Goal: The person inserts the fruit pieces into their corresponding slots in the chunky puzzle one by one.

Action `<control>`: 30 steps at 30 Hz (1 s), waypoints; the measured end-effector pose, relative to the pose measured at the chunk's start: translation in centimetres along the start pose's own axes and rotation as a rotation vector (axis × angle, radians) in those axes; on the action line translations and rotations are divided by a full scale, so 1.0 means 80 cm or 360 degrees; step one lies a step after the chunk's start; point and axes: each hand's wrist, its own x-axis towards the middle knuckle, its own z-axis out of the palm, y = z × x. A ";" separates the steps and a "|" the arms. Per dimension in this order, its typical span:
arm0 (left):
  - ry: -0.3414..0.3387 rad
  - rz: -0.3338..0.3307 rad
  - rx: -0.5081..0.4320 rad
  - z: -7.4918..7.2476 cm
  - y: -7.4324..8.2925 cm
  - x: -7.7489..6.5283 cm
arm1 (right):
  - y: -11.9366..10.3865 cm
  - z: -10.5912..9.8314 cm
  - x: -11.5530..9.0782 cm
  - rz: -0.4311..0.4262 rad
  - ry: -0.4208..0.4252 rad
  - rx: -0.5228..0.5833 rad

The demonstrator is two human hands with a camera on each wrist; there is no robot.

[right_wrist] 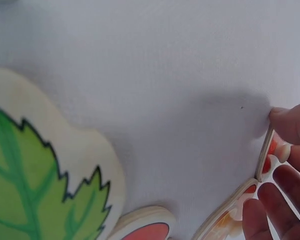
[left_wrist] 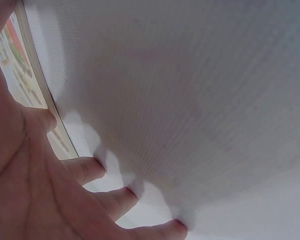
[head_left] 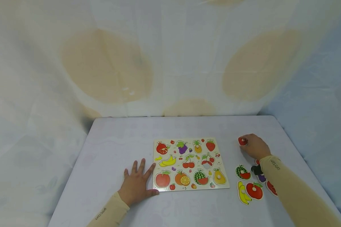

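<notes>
The left hand (head_left: 135,186) lies with fingers spread and released against the left edge of the puzzle board (head_left: 172,177), apparently steadying it on the tabletop (head_left: 113,142), while the right hand (head_left: 255,147) pinches a red fruit piece (head_left: 241,141) at far right, beyond the loose pieces (head_left: 254,192).

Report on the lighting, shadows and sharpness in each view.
Head: soft, fairly even light, prints on the puzzle board small but readable; left wrist: a broad, soft shadow dulls the white tabletop beyond the left hand, the board's print blurred; right wrist: soft shadow beside the right hand, the green-leafed piece looming large, cropped by the frame.
</notes>
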 end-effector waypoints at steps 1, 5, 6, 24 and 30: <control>0.0001 0.0001 -0.0001 0.000 0.000 0.000 | 0.000 0.000 0.000 0.0001 -0.0001 0.0001; 0.0008 0.0009 -0.0008 -0.001 0.000 -0.001 | -0.001 0.000 -0.001 -0.0002 0.0008 -0.0018; 0.0010 0.0011 -0.0006 0.000 0.000 -0.001 | -0.001 -0.001 -0.002 -0.0006 0.0012 -0.0019; 0.0018 0.0014 0.0005 0.000 -0.001 -0.001 | 0.003 0.001 0.002 -0.0001 0.0017 0.0016; 0.0020 0.0012 0.0006 0.001 -0.001 -0.001 | 0.004 0.002 0.001 -0.0011 0.0042 0.0028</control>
